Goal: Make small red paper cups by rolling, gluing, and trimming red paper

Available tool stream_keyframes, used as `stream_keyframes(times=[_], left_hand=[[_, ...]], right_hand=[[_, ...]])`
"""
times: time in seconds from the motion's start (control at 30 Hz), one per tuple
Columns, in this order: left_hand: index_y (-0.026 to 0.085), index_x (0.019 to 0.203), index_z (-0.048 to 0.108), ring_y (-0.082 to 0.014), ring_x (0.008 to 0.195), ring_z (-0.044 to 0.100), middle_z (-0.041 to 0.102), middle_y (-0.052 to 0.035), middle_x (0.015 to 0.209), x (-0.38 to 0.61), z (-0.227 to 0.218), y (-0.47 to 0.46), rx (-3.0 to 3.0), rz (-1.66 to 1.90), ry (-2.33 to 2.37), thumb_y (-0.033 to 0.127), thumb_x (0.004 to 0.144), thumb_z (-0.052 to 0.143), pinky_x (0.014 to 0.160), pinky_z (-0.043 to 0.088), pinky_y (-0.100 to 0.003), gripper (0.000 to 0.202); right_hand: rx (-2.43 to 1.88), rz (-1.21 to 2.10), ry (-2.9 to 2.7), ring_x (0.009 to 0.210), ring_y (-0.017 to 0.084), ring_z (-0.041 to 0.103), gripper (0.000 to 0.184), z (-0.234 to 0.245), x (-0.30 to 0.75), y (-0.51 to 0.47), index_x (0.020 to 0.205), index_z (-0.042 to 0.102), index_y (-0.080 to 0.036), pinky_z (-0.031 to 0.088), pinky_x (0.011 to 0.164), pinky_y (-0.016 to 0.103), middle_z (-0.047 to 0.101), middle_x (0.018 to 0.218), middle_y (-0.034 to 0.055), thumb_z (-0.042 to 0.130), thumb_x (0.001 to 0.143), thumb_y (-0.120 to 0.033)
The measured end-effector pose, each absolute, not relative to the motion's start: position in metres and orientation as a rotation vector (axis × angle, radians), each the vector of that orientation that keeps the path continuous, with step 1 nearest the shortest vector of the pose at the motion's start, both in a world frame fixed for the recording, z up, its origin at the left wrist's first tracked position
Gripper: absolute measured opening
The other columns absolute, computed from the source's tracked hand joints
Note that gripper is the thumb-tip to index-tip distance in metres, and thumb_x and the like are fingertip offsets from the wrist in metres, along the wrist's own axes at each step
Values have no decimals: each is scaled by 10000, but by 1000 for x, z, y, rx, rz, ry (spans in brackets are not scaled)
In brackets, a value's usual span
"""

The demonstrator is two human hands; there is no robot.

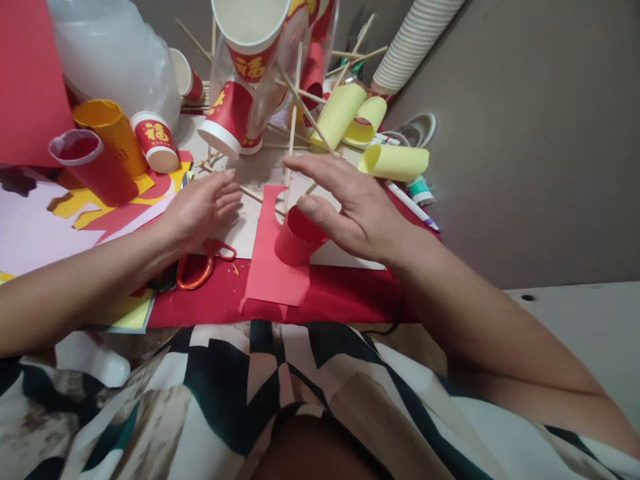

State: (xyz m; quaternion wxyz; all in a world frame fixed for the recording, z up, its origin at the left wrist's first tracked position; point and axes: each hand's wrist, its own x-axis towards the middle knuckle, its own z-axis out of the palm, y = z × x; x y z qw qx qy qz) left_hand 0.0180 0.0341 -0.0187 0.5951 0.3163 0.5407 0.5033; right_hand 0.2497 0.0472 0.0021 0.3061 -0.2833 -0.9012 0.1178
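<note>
My left hand (207,207) hovers over the grey board, palm inward and fingers loosely stretched, with nothing visible in it. Over a small red paper tube (295,240) is my right hand (350,207), thumb apart from the fingers. Its thumb is close to the tube's upper rim; I cannot tell whether they touch. The tube stands on a cut strip of red paper (275,283). Thin wooden sticks (293,127) joined into a frame rise just behind, and the right fingertips are beside one of them. Orange-handled scissors (195,273) lie below my left hand.
Red-and-white paper cups (155,141) and yellow paper rolls (343,117) stand at the back. On the left are a red tube (95,167), an orange tube (107,127) and paper scraps. A marker (413,207) lies at right, near a grey wall (525,147).
</note>
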Motion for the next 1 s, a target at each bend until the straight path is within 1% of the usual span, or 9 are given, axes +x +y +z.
stream_keyframes(times=[0.1, 0.17, 0.3, 0.47, 0.57, 0.73, 0.83, 0.93, 1.0], left_hand=[[210, 1212, 632, -196, 1263, 603, 663, -51, 1257, 4, -16, 20, 1006, 1267, 1292, 180, 880, 663, 1103, 485, -324, 335], [221, 1235, 652, -221, 1319, 567, 656, -45, 1297, 3, -14, 8, 1141, 1241, 1275, 152, 859, 686, 1121, 468, -325, 383], [217, 1238, 662, -220, 1318, 574, 689, -49, 1232, 14, -12, -3, 1185, 1224, 1217, 165, 887, 682, 1122, 456, -305, 355], [247, 1236, 672, -230, 1290, 603, 702, -31, 1197, 21, -20, 4, 1146, 1241, 1135, 263, 931, 663, 1132, 451, -346, 305], [261, 1197, 693, -240, 1312, 587, 709, -21, 1180, 20, -25, 5, 1068, 1221, 1113, 262, 911, 686, 1133, 460, -350, 286], [263, 1204, 688, -242, 1267, 617, 714, -16, 1095, 17, -29, 4, 1128, 1194, 1113, 299, 925, 660, 1092, 506, -365, 283], [262, 1218, 675, -253, 1247, 631, 710, -24, 1115, 18, -27, 5, 1197, 1191, 1102, 316, 950, 633, 1075, 520, -384, 277], [258, 1216, 677, -269, 1291, 608, 709, -31, 1151, 21, -19, 4, 1213, 1202, 1087, 316, 946, 652, 1099, 501, -392, 277], [255, 1223, 676, -271, 1359, 561, 705, -32, 1204, 24, -11, 1, 1139, 1195, 1075, 265, 915, 689, 1120, 486, -366, 309]], right_hand=[[-715, 300, -2344, 1342, 289, 581, 569, 0, 258, 39, 1449, 555, -246, 460, 1138, 527, 639, 1424, 103, 345, 1044, -587], [-692, 263, -2333, 1358, 305, 565, 604, 2, 262, 33, 1461, 544, -220, 445, 1144, 543, 625, 1435, 125, 319, 1045, -597], [-737, 160, -2473, 1372, 344, 540, 634, 0, 259, 26, 1480, 526, -263, 429, 1130, 587, 593, 1473, 116, 353, 1012, -654], [-755, 14, -2657, 1314, 380, 564, 680, -16, 245, 25, 1421, 582, -150, 480, 1032, 586, 599, 1447, 206, 331, 1020, -639], [-798, 6, -2710, 1291, 382, 570, 631, -25, 240, 23, 1426, 577, -148, 505, 996, 576, 596, 1441, 217, 380, 1023, -591], [-799, -39, -2694, 1274, 366, 579, 654, -33, 239, 21, 1425, 578, -152, 512, 1016, 563, 609, 1418, 215, 383, 1010, -618], [-805, -38, -2712, 1265, 381, 581, 661, -34, 238, 22, 1429, 575, -134, 504, 1025, 587, 607, 1415, 227, 398, 1007, -612], [-835, 56, -2710, 1318, 389, 550, 679, -29, 238, 24, 1479, 522, -162, 478, 1056, 615, 566, 1468, 222, 432, 992, -628], [-784, 144, -2637, 1393, 379, 499, 718, -20, 241, 24, 1520, 470, -193, 439, 1116, 611, 519, 1524, 203, 428, 980, -665]])
